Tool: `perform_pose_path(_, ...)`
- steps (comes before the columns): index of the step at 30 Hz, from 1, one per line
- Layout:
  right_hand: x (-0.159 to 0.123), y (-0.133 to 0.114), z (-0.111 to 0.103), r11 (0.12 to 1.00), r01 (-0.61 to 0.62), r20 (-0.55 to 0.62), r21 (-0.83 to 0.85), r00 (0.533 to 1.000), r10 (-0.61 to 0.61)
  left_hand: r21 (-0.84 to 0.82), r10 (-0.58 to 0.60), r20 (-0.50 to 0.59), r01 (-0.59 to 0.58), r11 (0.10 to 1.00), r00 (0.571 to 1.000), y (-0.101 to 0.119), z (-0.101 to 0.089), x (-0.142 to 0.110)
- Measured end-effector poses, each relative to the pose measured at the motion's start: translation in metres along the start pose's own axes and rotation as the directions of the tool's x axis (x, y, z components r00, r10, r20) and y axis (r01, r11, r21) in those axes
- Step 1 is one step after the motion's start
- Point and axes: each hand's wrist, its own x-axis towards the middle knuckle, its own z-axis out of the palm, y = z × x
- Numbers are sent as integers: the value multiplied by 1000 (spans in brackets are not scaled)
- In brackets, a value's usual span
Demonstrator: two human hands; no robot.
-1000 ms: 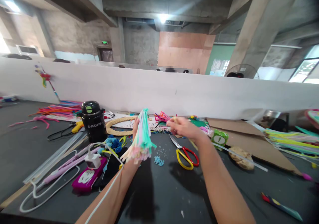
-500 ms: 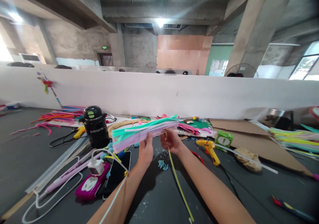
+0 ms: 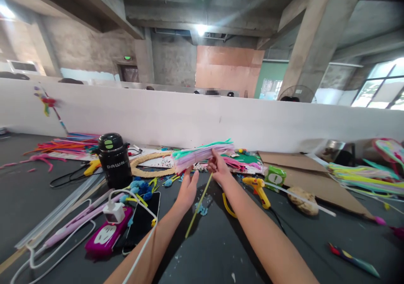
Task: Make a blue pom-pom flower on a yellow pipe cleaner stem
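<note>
White partition [image 3: 142,115] bounds the far edge of the dark tabletop [image 3: 195,263], with concrete walls and beams beyond it. Pipe-cleaner bundle [image 3: 189,157], mint green above and pale lilac below, is raised over the middle of the tabletop, in front of the partition. Its long axis runs left to right, inclined slightly upward to the right; one end points left, the other right. Right hand [image 3: 220,170]: fingers curled nearly closed around the upper end of the yellow stem [image 3: 198,206], with one fingertip against the bundle. The stem's long axis slopes from these fingers downward, left and toward the wearer; its free end points at the near edge. Left hand [image 3: 188,189]: fingers directed upward, thumb slightly apart, tips at the bundle's lower edge; whether they grip it cannot be told. Blue scraps [image 3: 203,209] lie beneath the stem. Glue gun [image 3: 257,188] rests to the right of the right forearm.
</note>
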Motion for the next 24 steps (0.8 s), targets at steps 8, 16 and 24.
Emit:
perform_pose_path(8, 36, -44, -6, 995, -11, -218, -97, 976, -10, 2, -41, 158, 41, 999, 987, -1, 1, -4)
perform_pose_path(16, -22, -17, -17, 975, 147, -345, -166, 918, -197, 157, 125, 471, -222, 962, 873, 8, 1, -22)
perform_pose_path(24, -91, 2, -34, 903, 256, -215, -346, 915, -342, 340, 228, 193, -283, 897, 954, 6, -13, -9)
